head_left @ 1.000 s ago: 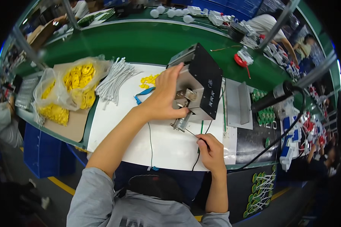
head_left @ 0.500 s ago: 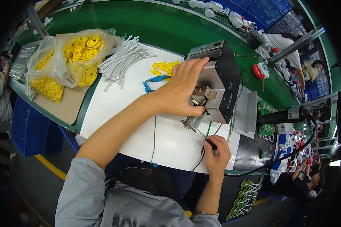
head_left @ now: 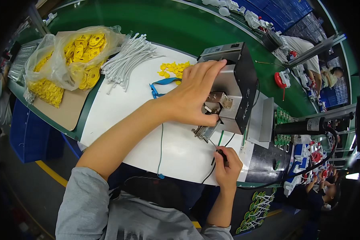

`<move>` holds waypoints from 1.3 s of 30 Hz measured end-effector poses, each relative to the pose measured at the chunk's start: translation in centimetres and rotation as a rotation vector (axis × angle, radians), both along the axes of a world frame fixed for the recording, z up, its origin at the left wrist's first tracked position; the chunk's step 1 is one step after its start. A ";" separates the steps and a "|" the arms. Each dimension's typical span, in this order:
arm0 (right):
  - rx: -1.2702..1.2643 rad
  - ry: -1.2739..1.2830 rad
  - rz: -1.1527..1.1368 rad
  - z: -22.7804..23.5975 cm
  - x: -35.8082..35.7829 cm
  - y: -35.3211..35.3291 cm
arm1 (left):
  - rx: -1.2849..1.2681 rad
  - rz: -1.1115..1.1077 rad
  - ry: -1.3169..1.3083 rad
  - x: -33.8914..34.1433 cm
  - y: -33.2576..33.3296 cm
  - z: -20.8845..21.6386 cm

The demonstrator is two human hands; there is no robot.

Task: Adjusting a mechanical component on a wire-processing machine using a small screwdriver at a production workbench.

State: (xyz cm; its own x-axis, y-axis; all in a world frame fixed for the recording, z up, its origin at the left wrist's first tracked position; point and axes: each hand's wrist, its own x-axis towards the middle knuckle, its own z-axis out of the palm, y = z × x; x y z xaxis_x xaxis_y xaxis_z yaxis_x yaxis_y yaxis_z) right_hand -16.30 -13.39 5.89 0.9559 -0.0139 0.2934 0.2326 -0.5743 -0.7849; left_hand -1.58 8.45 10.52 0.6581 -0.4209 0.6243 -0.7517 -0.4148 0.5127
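Observation:
My left hand grips a boxy metal machine with a dark side panel, fingers over its top and thumb low on its front. The machine looks tilted on the white work surface. My right hand is closed around the dark handle of a screwdriver. Its thin shaft points up to the small metal bracket at the machine's lower front; whether the tip sits in a screw is too small to tell. A blue wrist strap lies beyond my left forearm.
Small yellow parts and a bundle of white cables lie behind my left arm. Plastic bags of yellow pieces rest on cardboard at the left. To the right are an angled metal plate, a black cylindrical tool and green circuit boards.
The screwdriver handle and my right-hand fingers have turned slightly. My left hand keeps its hold on the machine. The whole view has shifted a little.

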 end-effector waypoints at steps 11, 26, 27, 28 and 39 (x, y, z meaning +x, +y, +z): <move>0.003 0.025 0.033 -1.3 1.1 1.4 | -0.034 -0.020 -0.021 1.0 1.8 -0.9; 0.118 0.015 -0.024 -4.1 2.3 3.0 | -0.049 -0.064 -0.032 2.3 4.1 -2.5; 0.136 0.003 -0.034 -4.4 2.4 3.0 | -0.053 -0.063 -0.027 2.4 4.1 -2.7; 0.134 0.007 -0.036 -4.6 2.6 3.1 | -0.054 -0.062 -0.033 2.5 4.1 -2.9; 0.104 -0.080 0.007 -4.0 3.5 -4.1 | -0.027 -0.039 0.033 4.0 -3.9 -4.1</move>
